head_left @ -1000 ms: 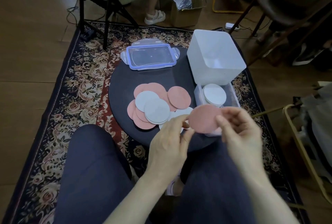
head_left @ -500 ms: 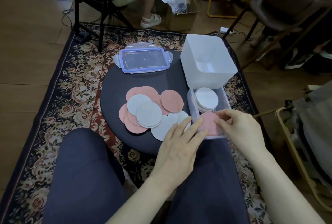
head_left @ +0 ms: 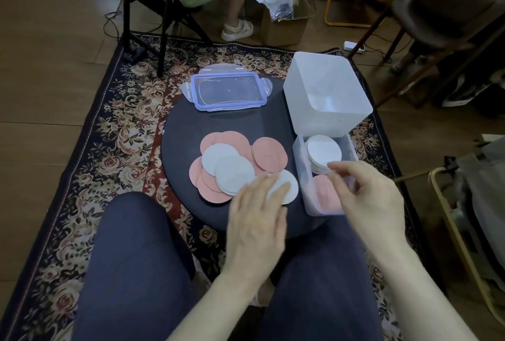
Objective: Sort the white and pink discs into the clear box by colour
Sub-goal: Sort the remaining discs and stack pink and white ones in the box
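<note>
While left hand (head_left: 255, 220) lies flat, fingers straight, on near white disc (head_left: 285, 187), right hand (head_left: 367, 195) hovers over clear box (head_left: 300, 161), fingers loosely curled, holding nothing visible. Pink disc (head_left: 323, 193) in box near end, white stack (head_left: 323, 152) far end. Mixed pile (head_left: 235, 165) left. Next: lift white disc, add to far stack.

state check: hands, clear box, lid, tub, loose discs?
left hand: open, fingers over a white disc at the pile's edge
right hand: open, above the clear box, holding nothing
clear box: lid off, white stack at the far end, pink discs at the near end
lid: lying flat, off the box
white tub: open
loose pile: unsorted, pink and white overlapping
</note>
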A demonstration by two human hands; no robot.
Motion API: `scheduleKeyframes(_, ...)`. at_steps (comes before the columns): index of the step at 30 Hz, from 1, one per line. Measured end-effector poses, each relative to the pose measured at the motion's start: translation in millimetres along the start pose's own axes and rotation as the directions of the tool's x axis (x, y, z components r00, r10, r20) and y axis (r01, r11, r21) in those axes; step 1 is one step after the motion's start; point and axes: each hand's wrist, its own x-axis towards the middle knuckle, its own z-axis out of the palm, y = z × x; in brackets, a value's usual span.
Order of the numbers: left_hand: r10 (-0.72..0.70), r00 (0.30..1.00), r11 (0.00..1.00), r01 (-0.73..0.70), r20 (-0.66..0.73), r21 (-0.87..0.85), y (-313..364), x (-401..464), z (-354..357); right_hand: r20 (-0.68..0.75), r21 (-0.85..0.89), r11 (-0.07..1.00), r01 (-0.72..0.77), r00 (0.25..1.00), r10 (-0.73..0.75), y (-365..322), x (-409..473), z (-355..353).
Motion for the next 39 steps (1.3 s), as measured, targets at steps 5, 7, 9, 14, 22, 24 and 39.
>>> scheduleKeyframes(5, -0.264, 0.953, 0.948, 0.284, -0.146, 0.141, -39.8, 1.9, -13.1, 0.043, 0.259, 0.951, 0.166, 0.982, -0.183, -43.0, -30.2, 29.7)
scheduleKeyframes(7, -0.319, 0.934, 0.929, 0.342, -0.160, 0.144, -51.0, 1.3, -18.5, 0.166, 0.286, 0.951, 0.121, 0.971, -0.173, -52.2, -32.9, 52.2)
scheduleKeyframes(9, -0.342, 0.926, 0.923, 0.363, -0.160, 0.128, -58.9, -1.6, -22.6, 0.247, 0.266, 0.962, 0.065, 0.960, -0.133, -57.0, -26.6, 71.1)
scheduleKeyframes(14, -0.311, 0.940, 0.931, 0.331, -0.140, 0.154, -70.4, -11.5, -21.4, 0.423, 0.149, 0.989, -0.006, 0.904, -0.058, -66.7, -2.3, 95.6)
scheduleKeyframes(22, -0.286, 0.950, 0.936, 0.305, -0.121, 0.177, -73.4, -12.9, -21.8, 0.368, 0.259, 0.954, -0.153, 0.928, 0.049, -70.7, -5.3, 106.9)
scheduleKeyframes(24, -0.290, 0.953, 0.936, 0.302, -0.093, 0.182, -73.9, -12.2, -22.8, 0.344, 0.347, 0.911, -0.223, 0.934, 0.097, -68.5, -5.8, 105.9)
scheduleKeyframes(39, -0.679, 0.716, 0.508, 0.617, 0.161, -0.600, -42.0, 2.0, -50.5, 0.445, 0.556, 0.772, -0.308, 0.895, 0.037, -67.6, -32.9, 93.7)
